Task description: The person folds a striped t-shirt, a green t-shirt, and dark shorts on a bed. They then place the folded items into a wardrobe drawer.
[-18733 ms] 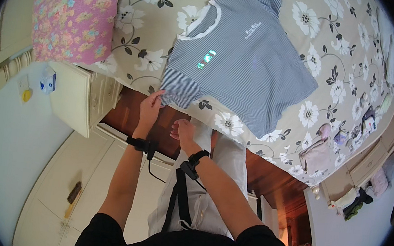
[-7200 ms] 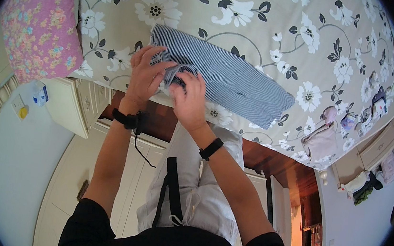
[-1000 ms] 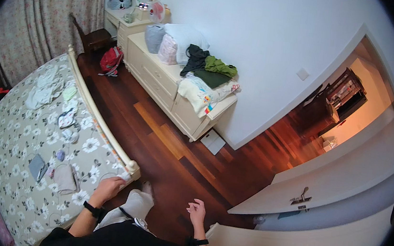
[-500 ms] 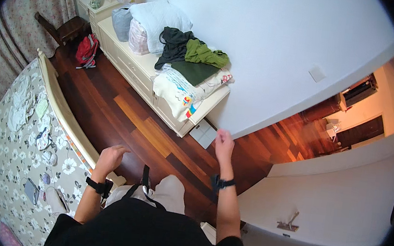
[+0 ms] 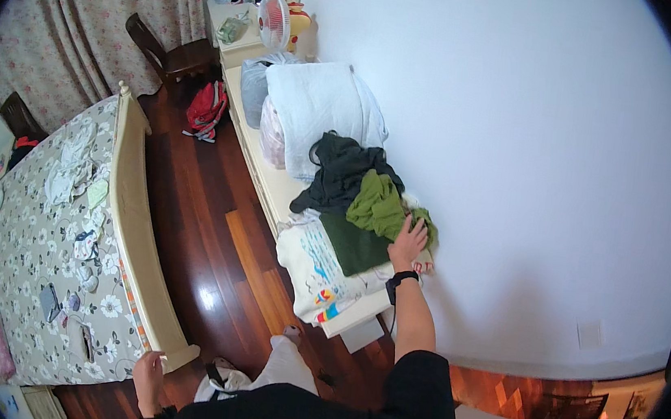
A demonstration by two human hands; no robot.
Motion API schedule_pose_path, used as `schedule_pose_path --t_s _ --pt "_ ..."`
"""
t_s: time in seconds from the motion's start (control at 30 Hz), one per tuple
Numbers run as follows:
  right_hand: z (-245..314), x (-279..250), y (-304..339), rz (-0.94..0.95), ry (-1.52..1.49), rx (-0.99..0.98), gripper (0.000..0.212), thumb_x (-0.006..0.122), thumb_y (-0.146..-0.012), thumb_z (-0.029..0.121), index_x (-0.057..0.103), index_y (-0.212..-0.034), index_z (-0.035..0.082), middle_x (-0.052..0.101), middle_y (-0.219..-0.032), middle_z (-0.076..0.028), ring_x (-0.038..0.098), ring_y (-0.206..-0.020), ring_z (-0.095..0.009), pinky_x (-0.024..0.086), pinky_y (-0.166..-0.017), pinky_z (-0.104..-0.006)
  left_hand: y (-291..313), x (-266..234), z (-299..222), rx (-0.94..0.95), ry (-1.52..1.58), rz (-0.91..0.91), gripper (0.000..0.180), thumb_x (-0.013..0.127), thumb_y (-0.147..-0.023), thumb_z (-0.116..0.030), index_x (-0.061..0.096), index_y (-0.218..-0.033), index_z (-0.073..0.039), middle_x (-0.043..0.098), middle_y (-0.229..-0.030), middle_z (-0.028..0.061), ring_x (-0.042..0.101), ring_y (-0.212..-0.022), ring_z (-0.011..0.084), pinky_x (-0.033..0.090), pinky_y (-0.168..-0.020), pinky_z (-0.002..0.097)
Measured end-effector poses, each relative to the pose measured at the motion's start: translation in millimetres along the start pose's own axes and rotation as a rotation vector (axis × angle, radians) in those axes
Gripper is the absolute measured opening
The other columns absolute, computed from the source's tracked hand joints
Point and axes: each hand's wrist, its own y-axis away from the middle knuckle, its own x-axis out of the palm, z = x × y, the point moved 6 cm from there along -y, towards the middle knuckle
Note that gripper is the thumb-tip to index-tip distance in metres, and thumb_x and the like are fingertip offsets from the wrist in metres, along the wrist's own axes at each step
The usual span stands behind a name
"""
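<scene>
My right hand (image 5: 409,242) is stretched out over the low cream cabinet, its fingers spread against an olive-green garment (image 5: 377,206). A dark grey garment (image 5: 339,173) lies crumpled beside it. Under them is a folded dark green cloth (image 5: 352,244), resting on a white printed cloth (image 5: 313,268) that hangs over the cabinet's front edge. My left hand (image 5: 148,374) hangs low by the end of the bed's footboard, holding nothing, with its fingers loosely bent and apart.
The cream cabinet (image 5: 261,177) runs along the wall, bearing a pale quilt (image 5: 317,113), a grey bag (image 5: 254,86) and a fan (image 5: 274,21). A bed footboard (image 5: 134,221) stands to the left. A red backpack (image 5: 206,110) and dark chair (image 5: 176,54) are farther off.
I have come closer to the cabinet and turned toward it. My right hand has moved from over the floor onto the olive-green garment. My left hand has dropped lower and to the left.
</scene>
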Motion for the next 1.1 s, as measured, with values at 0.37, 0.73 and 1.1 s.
schedule_pose_path --t_s 0.37,0.73,1.1 --pt "100 -175 83 -0.483 -0.969 -0.68 0.039 0.067 -0.084 0.008 0.052 -0.118 -0.004 0.063 -0.1 -0.019 0.063 -0.091 -0.038 0.049 -0.083 -0.0411 14 -2 -36 -0.103 0.01 -0.135 0.018 0.063 -0.085 -0.002 0.067 -0.103 -0.003 0.068 -0.097 0.0177 0.066 -0.089 0.0374 0.052 -0.078 0.0409" --pt "293 -323 449 1.215 -1.67 -1.347 0.031 0.067 -0.086 0.004 0.056 -0.114 -0.002 0.06 -0.109 -0.008 0.06 -0.097 -0.017 0.047 -0.084 -0.0296 115 -85 -10 0.002 0.458 -0.488 0.09 0.082 -0.069 -0.006 0.038 -0.147 -0.006 0.043 -0.147 0.0199 0.045 -0.132 0.0356 0.036 -0.109 0.0402" --pt "470 -267 791 1.658 -1.524 -1.021 0.057 0.061 -0.094 0.011 0.034 -0.143 -0.001 0.053 -0.13 -0.013 0.052 -0.117 -0.023 0.042 -0.102 -0.0362 389 -112 179 -0.595 1.456 -0.695 0.034 0.051 -0.096 -0.013 0.056 -0.127 0.0 0.064 -0.123 0.0149 0.062 -0.113 0.0259 0.05 -0.095 0.0382"
